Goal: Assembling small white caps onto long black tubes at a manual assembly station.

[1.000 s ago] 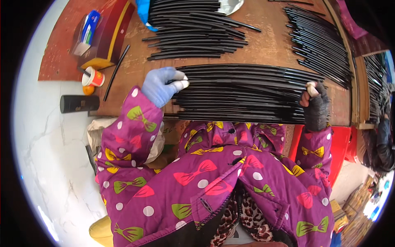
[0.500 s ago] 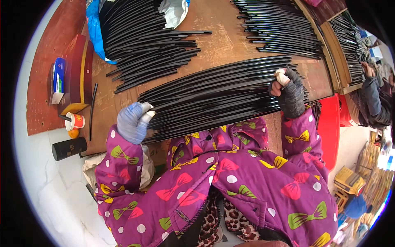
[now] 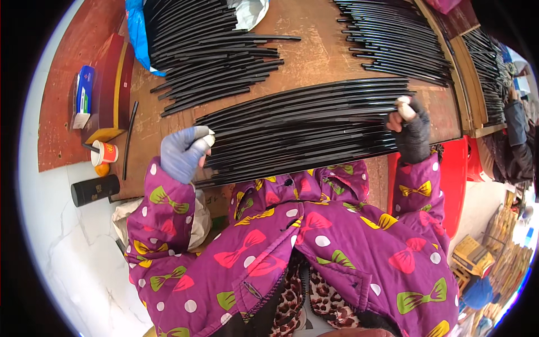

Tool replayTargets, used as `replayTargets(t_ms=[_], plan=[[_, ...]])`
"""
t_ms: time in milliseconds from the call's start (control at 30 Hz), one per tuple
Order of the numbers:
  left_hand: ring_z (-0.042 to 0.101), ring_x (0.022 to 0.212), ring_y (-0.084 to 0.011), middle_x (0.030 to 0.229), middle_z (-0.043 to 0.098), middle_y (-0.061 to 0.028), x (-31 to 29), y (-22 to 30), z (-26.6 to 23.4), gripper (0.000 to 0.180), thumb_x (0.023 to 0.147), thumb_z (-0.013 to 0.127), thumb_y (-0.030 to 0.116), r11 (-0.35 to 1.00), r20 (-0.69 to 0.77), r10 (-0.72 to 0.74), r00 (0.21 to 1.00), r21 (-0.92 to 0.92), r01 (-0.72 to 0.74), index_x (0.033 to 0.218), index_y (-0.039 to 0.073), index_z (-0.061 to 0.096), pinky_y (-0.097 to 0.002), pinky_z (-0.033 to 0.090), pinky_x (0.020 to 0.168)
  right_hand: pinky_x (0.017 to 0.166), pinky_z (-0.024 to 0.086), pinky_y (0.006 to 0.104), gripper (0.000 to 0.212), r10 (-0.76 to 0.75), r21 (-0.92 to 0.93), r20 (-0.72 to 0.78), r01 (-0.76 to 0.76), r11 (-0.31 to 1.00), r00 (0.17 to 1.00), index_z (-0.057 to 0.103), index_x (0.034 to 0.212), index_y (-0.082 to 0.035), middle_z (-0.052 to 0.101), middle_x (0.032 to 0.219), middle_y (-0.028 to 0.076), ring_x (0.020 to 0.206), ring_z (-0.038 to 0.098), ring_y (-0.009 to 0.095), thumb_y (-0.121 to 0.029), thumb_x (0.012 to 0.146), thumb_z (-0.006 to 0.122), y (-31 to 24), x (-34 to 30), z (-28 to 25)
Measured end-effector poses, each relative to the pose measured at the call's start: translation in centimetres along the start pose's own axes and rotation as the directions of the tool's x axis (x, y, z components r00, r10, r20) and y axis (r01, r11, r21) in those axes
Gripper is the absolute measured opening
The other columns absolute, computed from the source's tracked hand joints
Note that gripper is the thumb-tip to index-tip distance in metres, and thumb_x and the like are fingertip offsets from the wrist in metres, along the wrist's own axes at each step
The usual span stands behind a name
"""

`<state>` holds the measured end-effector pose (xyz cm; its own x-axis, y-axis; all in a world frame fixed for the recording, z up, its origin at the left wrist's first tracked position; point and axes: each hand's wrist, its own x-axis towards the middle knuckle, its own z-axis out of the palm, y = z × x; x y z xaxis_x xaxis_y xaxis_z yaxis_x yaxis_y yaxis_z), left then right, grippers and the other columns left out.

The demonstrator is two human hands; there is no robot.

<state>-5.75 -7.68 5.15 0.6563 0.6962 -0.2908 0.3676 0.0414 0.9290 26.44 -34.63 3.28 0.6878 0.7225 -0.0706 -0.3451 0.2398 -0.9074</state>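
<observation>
A wide row of thin black rods (image 3: 303, 123) lies side by side on the brown table in front of me. My left hand (image 3: 185, 153), in a pale blue glove with white-wrapped fingertips, pinches thumb and forefinger together at the left ends of the row. Over the right ends, my right hand (image 3: 410, 132) has its fingers curled in. It wears a dark fingerless glove, and its thumb is wrapped in white. Whether a single rod sits in either grip is hidden by the fingers and the many dark rods behind.
More black rods (image 3: 219, 67) spill from a blue and white bag (image 3: 138, 39) at far left. Another rod pile (image 3: 398, 45) lies at far right by a wooden edge. A dark red box (image 3: 112, 90), paper cup (image 3: 106, 153) and black cylinder (image 3: 95, 190) stand left. Another person's arm (image 3: 515, 118) shows at right.
The whole view has shifted slightly, so the table and rods appear farther right and a little higher. Both hands stay at the row's ends; the left thumb and forefinger look closer together.
</observation>
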Motion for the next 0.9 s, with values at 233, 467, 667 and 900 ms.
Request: replayTargets(t_ms=[233,467,667,900], plan=[[0.043,0.036,-0.009,0.054,0.052,-0.0052,0.8,-0.7,-2.8,0.021,0.076,0.057,0.015,0.997,0.103,-0.063,0.993,-0.037,0.067,0.083,-0.005,0.058,-0.0206,0.033,0.034,0.05,0.035,0.0255,0.028,-0.115,-0.037,-0.11,0.112,0.993,0.987,0.053,0.094,-0.003,0.043,0.059,-0.002,0.048,0.039,0.01,-0.019,0.073,0.062,-3.0,1.1,-6.6],[0.045,0.037,-0.0095,0.057,0.053,-0.0057,1.7,-3.6,-5.5,0.017,0.077,0.059,0.009,0.99,0.093,-0.141,0.986,-0.014,0.143,0.087,-0.005,0.057,-0.0204,0.033,0.034,0.051,0.032,0.0249,0.022,-0.039,-0.053,0.021,0.04,0.998,0.999,0.054,0.095,-0.002,0.048,0.066,0.001,0.051,0.039,0.01,-0.015,0.078,0.059,-6.1,1.7,-14.3],[0.044,0.039,-0.0065,0.058,0.054,-0.002,2.5,-2.5,-4.8,0.016,0.075,0.063,0.014,0.946,0.013,-0.226,0.974,0.241,0.216,0.086,0.001,0.061,-0.0219,0.033,0.037,0.047,0.033,0.0243,0.012,0.005,-0.551,-0.216,-0.126,0.825,0.976,0.054,0.082,-0.002,0.045,0.057,0.002,0.049,0.04,0.011,-0.014,0.08,0.052,-6.3,2.4,-12.5],[0.059,0.068,-0.0133,0.074,0.063,-0.0091,3.8,-1.5,-3.9,0.022,0.076,0.063,0.021,0.838,-0.035,-0.017,0.999,0.545,0.033,0.087,0.002,0.063,-0.0257,0.046,0.065,0.065,0.046,0.0288,0.027,-0.327,-0.99,-0.054,-0.007,0.144,0.944,0.056,0.097,0.004,0.062,0.081,0.012,0.076,0.059,0.018,-0.01,0.074,0.06,-5.8,7.4,-13.0]])
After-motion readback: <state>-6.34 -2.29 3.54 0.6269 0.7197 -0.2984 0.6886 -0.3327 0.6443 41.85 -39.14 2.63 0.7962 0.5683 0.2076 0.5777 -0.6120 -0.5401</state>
